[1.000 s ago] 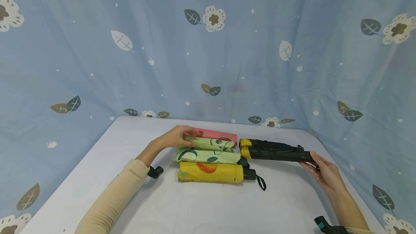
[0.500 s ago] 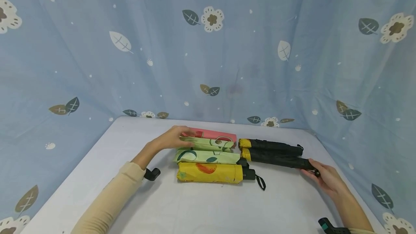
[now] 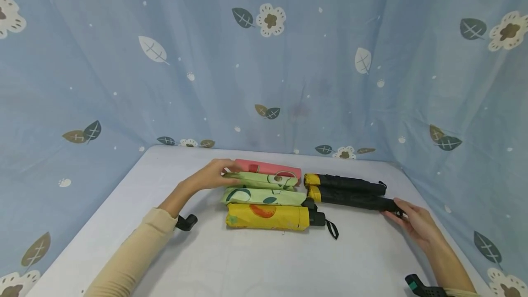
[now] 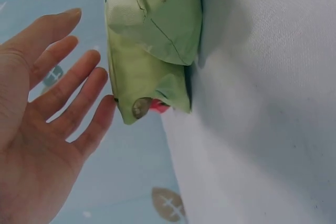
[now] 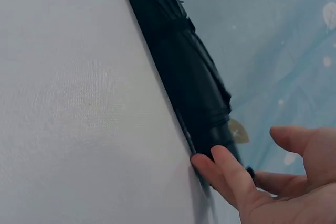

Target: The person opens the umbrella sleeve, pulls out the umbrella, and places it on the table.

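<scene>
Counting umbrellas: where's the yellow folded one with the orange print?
In the head view, the yellow folded fabric umbrella lies on the white table, frontmost in the left group, just in front of a pale green umbrella.

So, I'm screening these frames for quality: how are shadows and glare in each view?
Head: soft shadow beside the beige sleeve; left wrist: broad, soft shadows on the white tabletop beside the green umbrella fabric; right wrist: faint shading near the right hand; no strong glare in any view.
</scene>
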Demonstrator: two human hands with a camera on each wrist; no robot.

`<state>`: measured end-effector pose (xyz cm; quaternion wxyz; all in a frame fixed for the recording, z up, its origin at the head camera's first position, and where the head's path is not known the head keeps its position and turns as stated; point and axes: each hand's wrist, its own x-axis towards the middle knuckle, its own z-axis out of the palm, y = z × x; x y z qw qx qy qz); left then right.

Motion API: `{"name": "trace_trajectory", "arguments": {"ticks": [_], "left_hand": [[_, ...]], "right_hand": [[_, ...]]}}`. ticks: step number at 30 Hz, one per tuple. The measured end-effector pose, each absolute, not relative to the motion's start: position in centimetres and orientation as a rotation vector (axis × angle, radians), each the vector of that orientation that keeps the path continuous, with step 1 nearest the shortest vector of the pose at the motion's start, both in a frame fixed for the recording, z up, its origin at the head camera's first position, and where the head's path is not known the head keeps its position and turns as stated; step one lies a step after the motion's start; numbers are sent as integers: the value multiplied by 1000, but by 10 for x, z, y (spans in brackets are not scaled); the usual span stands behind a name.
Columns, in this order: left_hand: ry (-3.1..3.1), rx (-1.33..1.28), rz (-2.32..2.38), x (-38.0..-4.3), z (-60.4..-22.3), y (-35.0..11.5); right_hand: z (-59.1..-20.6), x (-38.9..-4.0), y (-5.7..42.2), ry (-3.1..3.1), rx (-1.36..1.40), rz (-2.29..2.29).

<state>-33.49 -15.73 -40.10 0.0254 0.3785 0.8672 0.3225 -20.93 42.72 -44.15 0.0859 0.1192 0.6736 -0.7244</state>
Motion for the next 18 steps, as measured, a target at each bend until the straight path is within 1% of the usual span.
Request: {"name": "trace_trajectory", "arguments": {"ticks": [3, 10, 18], "left_hand": [[2692, 1167, 986, -334, -400, -159], [2675, 1173, 1009, -334, -400, -160], [2636, 1175, 1014, -329, -405, -159]], "right_hand": [[-436, -209, 428, 1994, 300, -2217], [-423, -213, 422, 2060, 276, -2325], [-419, -214, 405, 2167, 64, -2293]]}}
